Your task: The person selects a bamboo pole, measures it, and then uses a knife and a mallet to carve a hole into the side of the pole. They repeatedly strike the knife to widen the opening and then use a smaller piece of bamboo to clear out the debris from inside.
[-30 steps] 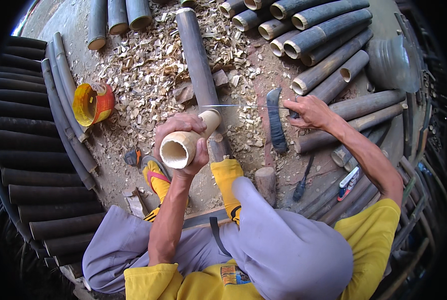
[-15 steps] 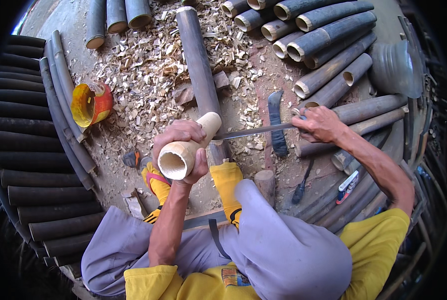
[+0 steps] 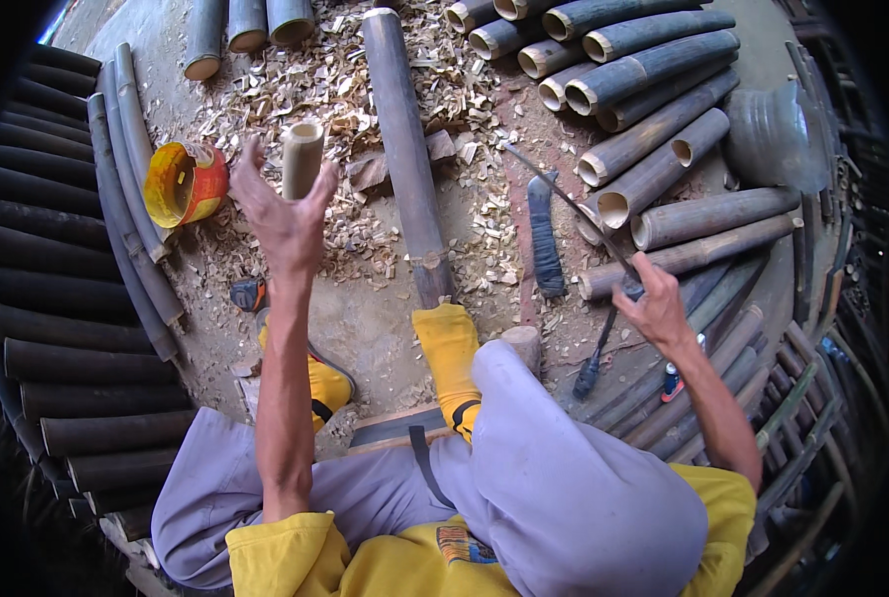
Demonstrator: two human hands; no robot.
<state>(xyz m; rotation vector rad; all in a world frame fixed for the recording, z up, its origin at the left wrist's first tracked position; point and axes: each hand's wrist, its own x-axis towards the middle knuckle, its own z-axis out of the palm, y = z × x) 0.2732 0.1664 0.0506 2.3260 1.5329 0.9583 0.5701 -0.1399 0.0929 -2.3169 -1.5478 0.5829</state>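
Observation:
My left hand [image 3: 285, 214] is raised at the left with its fingers spread wide. Just past it, between thumb and fingers, is a pale, peeled bamboo tube [image 3: 303, 161] with its open end up; the hand does not appear to grip it. In my right hand [image 3: 651, 306] is a long, narrow-bladed knife [image 3: 570, 202], its tip pointing far and left. A long dark bamboo pole [image 3: 404, 149] lies ahead of me, its near end at my yellow-socked foot [image 3: 446, 348], its middle beside a stone block [image 3: 369, 171].
Wood chips [image 3: 345, 95] cover the floor ahead. Cut bamboo tubes [image 3: 653, 75] are stacked at the far right, with dark bamboo lengths [image 3: 66, 318] along the left. A red-yellow tin [image 3: 203, 189], a dark wrapped tool [image 3: 546, 239] and a clear plastic container [image 3: 778, 134] stand or lie around.
The peeled tube has gone from my left hand's grasp over my lap to beyond its spread fingers, farther left. The knife has left the tube and swung up, with my right hand lower.

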